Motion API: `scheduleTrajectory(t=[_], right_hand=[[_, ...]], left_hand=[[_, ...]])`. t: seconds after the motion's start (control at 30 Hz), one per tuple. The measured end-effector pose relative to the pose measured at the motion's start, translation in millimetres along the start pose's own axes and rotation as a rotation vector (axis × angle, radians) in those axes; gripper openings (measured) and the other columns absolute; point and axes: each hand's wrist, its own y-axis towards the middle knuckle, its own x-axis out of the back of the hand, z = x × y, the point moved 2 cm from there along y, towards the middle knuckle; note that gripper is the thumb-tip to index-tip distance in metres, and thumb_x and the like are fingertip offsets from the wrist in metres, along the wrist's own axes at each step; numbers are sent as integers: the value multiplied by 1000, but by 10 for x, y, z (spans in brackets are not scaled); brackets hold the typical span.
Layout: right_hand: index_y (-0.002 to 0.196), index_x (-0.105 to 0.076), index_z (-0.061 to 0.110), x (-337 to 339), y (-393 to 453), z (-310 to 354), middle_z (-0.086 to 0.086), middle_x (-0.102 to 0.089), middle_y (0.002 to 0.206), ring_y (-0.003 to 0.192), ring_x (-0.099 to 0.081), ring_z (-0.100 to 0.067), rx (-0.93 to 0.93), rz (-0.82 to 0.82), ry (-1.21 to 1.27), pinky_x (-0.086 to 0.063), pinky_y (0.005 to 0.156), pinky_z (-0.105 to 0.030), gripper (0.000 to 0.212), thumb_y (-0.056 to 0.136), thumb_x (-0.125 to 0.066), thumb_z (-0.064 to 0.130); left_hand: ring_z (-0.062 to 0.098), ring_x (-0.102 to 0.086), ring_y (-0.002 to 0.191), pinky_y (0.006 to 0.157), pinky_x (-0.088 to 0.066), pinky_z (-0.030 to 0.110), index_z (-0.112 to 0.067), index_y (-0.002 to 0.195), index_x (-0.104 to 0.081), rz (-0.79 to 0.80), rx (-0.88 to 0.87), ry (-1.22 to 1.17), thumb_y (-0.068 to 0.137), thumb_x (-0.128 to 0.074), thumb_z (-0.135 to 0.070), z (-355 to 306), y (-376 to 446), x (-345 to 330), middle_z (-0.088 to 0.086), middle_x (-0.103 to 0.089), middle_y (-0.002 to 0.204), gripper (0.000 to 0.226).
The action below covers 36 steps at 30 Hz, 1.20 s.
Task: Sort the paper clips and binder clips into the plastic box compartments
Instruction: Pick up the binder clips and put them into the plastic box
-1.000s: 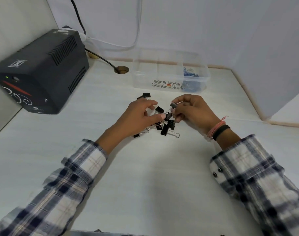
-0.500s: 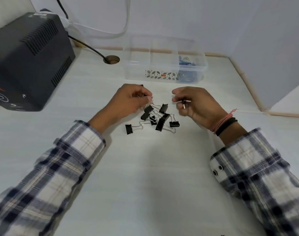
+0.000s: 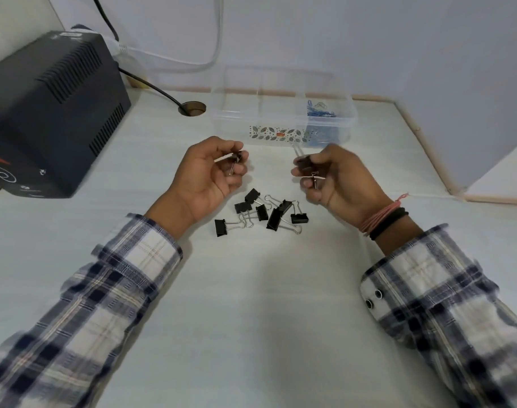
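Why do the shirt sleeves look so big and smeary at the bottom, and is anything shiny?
Head view: the wide-angle lens stretches the plaid sleeves near the bottom corners, and they look soft and smeared there; the binder clips in the middle stay sharp; light is even, with faint shadows under the hands; the clear plastic box shows only weak sheen, no strong glare.

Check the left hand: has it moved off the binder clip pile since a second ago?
Yes. The left hand, gripping one binder clip, has drawn back leftward from the binder clip pile on the table; the pile now lies uncovered.
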Motion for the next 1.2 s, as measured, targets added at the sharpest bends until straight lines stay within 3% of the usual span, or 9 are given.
scheduleTrajectory(t=[0.13, 0.23, 0.3, 0.47, 0.67, 0.8, 0.93, 1.07, 1.2], right_hand=[[106, -62, -1, 46, -40, 64, -21, -64, 95, 68, -50, -24, -117, 74, 321, -34, 55, -27, 42, 76, -49, 24], [101, -64, 0, 77, -7, 43, -17, -61, 88, 65, -48, -23, -121, 47, 326, -33, 54, -27, 38, 85, -55, 34], [98, -64, 1, 84, 23, 19, -16, -60, 85, 64, -47, -22, -134, 15, 348, -33, 53, -27, 37, 88, -58, 35], [100, -62, -2, 66, 37, -13, -19, -59, 92, 64, -50, -22, -146, -80, 503, -41, 54, -26, 24, 93, -50, 18], [114, -56, -7, 84, 50, -7, -27, -54, 120, 94, -64, -37, -106, -145, 669, -63, 64, -35, 31, 90, -35, -8], [118, -54, -8, 57, 34, -13, -29, -51, 138, 116, -60, -45, -108, -126, 701, -63, 78, -47, 34, 89, -36, -10], [114, -56, -5, 42, 11, -9, -24, -54, 128, 124, -58, -39, -139, -109, 701, -62, 82, -50, 25, 90, -50, 1], [126, -55, -6, 1, -30, 116, -27, -51, 134, 120, -58, -44, -160, -129, 723, -55, 96, -55, 37, 93, -56, 12], [123, -52, -8, -209, 4, 459, -29, -48, 132, 99, -61, -38, -63, -146, 662, -49, 103, -54, 41, 94, -57, 21]], left_hand=[[9, -43, 53, 46, -29, 19, -12, 94, -70, -44, -246, 704, 91, -68, -16, -27, -61, -32, 2, -58, 81, 5], [0, -60, 77, 68, -45, 13, -23, 99, -76, 22, -372, 1398, 82, -81, -42, 31, -74, -25, -10, -65, 90, 27], [4, -64, 88, 73, -46, 14, -23, 101, -75, 50, -376, 1548, 79, -82, -49, 50, -83, -11, -8, -67, 94, 34], [8, -64, 77, 68, -47, 24, -23, 92, -75, 36, -367, 1487, 82, -82, -40, 37, -75, -8, -7, -71, 84, 21], [31, -73, 93, 94, -57, 50, -16, 103, -76, 16, -320, 1187, 82, -82, -28, 49, -37, 33, -2, -73, 85, 25], [15, -70, 87, 82, -59, 33, -11, 105, -76, 42, -328, 1050, 94, -72, -19, 36, -67, -5, 3, -76, 94, 14], [20, -74, 82, 74, -61, 27, 3, 103, -69, 32, -171, 516, 100, -59, -5, 40, -91, -96, 11, -72, 91, 13], [20, -69, 68, 61, -58, 22, 1, 89, -62, -44, 35, 60, 97, -59, -5, -28, -17, -249, 12, -62, 79, 11], [26, -61, 77, 55, -57, 26, 2, 105, -57, -85, 110, -24, 94, -57, -4, -293, 205, -553, 16, -54, 92, 12]])
